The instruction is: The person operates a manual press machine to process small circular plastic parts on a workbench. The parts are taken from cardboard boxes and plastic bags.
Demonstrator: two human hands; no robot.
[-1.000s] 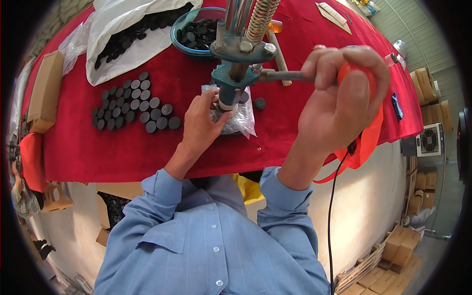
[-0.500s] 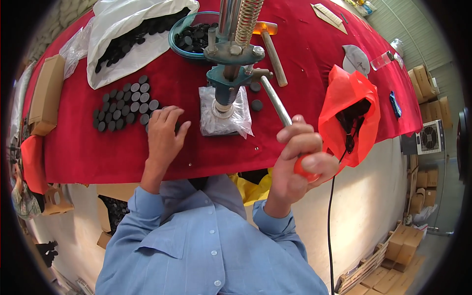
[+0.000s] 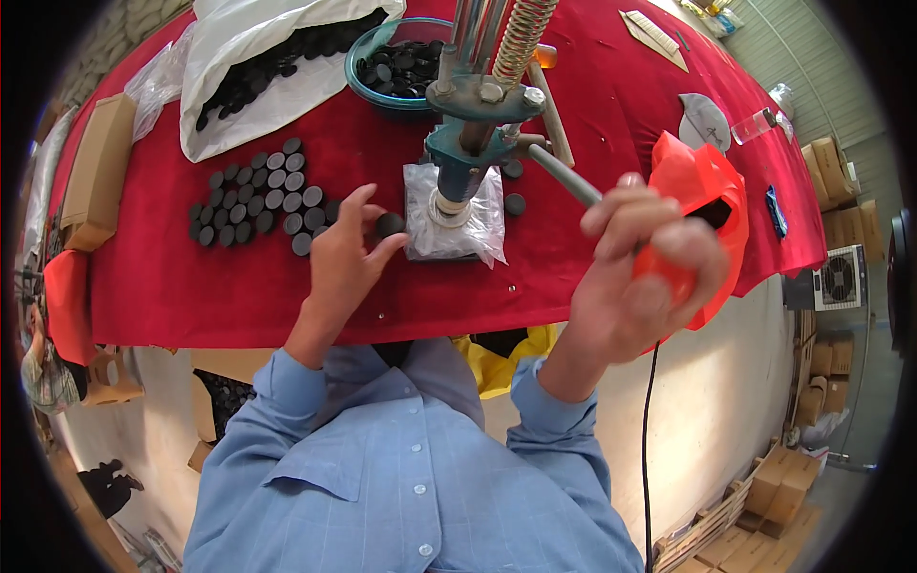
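Note:
My left hand [image 3: 346, 256] pinches a round black cap [image 3: 390, 225] between thumb and fingers, just left of the press base. That base [image 3: 439, 250] is wrapped in clear plastic, with the ram of the green hand press [image 3: 462, 158] over it. Fingers of my right hand [image 3: 650, 272], smeared by motion, curl around the red knob end of the press lever [image 3: 570, 177]; the palm hides most of the knob. Left of my left hand, several black caps [image 3: 244, 205] stand in rows, some showing grey faces. Two more caps [image 3: 515, 204] lie right of the press.
Behind the press are a teal bowl of black caps [image 3: 350, 81], a white sack [image 3: 205, 138] spilling caps, and a hammer [image 3: 557, 124]. A red bag [image 3: 731, 181] sits beyond my right hand. A cardboard box [image 3: 98, 172] stands on the red cloth's left edge.
My left hand has moved right from the rows to the press base, a black cap in its fingers. My right hand and the lever end have swung right.

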